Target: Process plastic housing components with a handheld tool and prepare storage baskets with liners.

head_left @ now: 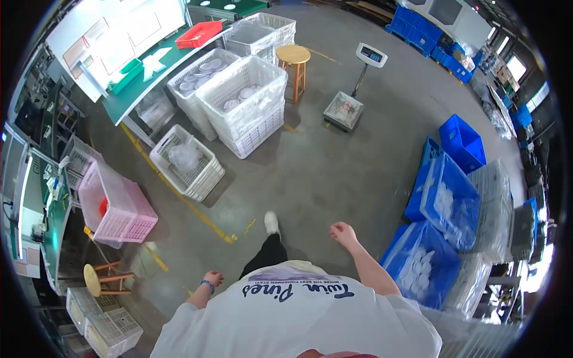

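Note:
My left hand [213,278], with a blue-patterned band at the wrist, hangs low beside my body. Its fingers are loosely bent and hold nothing that I can see. Out in front to the right, my right hand [342,233] is over the bare floor, its fingers relaxed and slightly curled, with no object in them. Neither hand touches anything. Nearest the right arm is a blue bin [388,262] with a plastic liner and white round pieces in it. One white shoe [272,222] is forward on the floor, mid-stride.
Ahead left, stacked white crates [271,122] hold pale round pieces; a smaller crate [206,188] holds clear plastic. A wooden stool [293,55] and a platform scale [344,110] stand ahead. A pink crate [137,221] and green-topped workbench [119,107] are left; blue bins [462,143] line the right.

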The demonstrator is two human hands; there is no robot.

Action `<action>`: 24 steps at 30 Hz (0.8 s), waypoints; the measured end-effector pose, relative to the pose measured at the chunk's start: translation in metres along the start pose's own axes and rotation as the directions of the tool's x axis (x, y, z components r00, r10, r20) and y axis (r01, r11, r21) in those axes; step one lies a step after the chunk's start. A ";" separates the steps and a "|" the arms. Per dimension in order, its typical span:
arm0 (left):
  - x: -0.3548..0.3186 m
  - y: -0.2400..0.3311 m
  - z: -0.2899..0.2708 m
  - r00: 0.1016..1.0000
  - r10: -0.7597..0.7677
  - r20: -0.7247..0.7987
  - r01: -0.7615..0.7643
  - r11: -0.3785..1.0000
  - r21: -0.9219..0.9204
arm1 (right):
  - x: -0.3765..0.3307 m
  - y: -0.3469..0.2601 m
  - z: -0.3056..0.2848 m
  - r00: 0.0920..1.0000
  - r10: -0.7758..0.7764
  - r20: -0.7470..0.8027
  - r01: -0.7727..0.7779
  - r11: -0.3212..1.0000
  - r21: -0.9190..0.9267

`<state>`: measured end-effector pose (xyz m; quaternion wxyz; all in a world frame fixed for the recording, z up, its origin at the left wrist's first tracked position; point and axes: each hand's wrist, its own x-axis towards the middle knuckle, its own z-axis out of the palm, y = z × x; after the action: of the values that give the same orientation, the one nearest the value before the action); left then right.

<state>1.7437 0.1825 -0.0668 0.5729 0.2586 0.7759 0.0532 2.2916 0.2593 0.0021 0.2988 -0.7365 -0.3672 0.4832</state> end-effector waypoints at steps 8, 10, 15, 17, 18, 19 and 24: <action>0.233 0.264 0.025 0.919 0.159 0.361 -0.380 0.604 0.700 | 0.200 -0.057 -0.053 0.985 0.078 0.155 -0.005 0.907 -0.421; 0.219 0.463 0.034 0.884 0.415 0.215 -0.441 0.590 0.676 | 0.201 -0.063 -0.085 0.977 0.210 0.027 -0.179 0.889 -0.422; 0.276 0.763 0.053 0.683 0.724 0.096 -0.730 0.678 0.080 | 0.324 0.010 -0.158 0.960 0.258 -0.105 -0.272 0.950 -0.156; 0.292 0.840 0.070 0.627 0.777 0.050 -0.774 0.614 0.155 | 0.380 -0.027 -0.186 0.908 0.366 -0.203 -0.418 0.809 -0.413; 0.300 0.871 0.079 0.587 0.810 0.002 -0.809 0.586 0.050 | 0.415 -0.058 -0.202 0.928 0.338 -0.160 -0.372 0.800 -0.471; 0.306 0.897 0.087 0.552 0.832 -0.055 -0.833 0.550 -0.053 | 0.450 -0.089 -0.219 0.943 0.313 -0.110 -0.322 0.785 -0.530; 0.337 0.933 0.141 0.895 0.443 0.051 -0.442 0.896 -0.033 | 0.667 -0.280 -0.261 0.997 0.059 -0.043 -0.072 0.685 -0.725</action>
<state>2.1198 1.1113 -0.0506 0.5703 0.4238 0.6795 0.1829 2.6398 0.9446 -0.0113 -0.0311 -0.8111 -0.4995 0.3028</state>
